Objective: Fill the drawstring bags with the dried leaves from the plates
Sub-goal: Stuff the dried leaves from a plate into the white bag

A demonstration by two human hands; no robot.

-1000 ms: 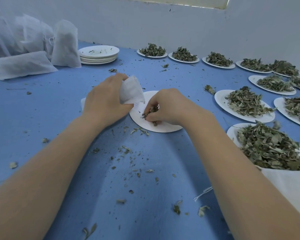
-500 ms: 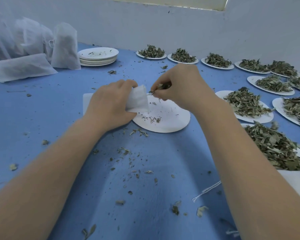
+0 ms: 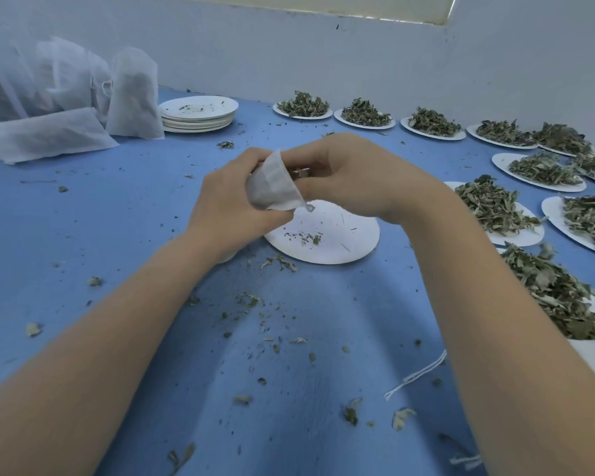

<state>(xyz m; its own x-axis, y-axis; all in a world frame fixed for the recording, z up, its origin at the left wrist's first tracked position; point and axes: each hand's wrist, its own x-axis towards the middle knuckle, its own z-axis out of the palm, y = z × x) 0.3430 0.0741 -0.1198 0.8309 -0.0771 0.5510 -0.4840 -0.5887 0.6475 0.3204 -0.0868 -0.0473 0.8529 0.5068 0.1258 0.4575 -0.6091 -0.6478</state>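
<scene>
Head view gives me a blue desk running back to a plain pale wall, with a lighter strip showing along the wall's top edge. Dry crumbs and leaf scraps are scattered over the blue surface near me, and a loose white string lies beside my right forearm. At the far left I see several filled white bags, one upright and one lying flat, with a stack of used plates just beside them. Plates heaped with dried leaves line the back and crowd the right side. In the middle sits 1 nearly emptied plate, white, carrying only a few crumbs and thin stems. The drawstring bag I am filling is small, white and gauzy, held above that plate's near-left edge, its mouth turned toward my right hand and a corner hanging down. My left hand has its grip wrapped round the bag's body. My right hand is at the bag's mouth with fingers curled inward, the fingertips touching the opening; a dark bit shows between them, but I cannot tell for sure whether it is a pinch of leaves.
</scene>
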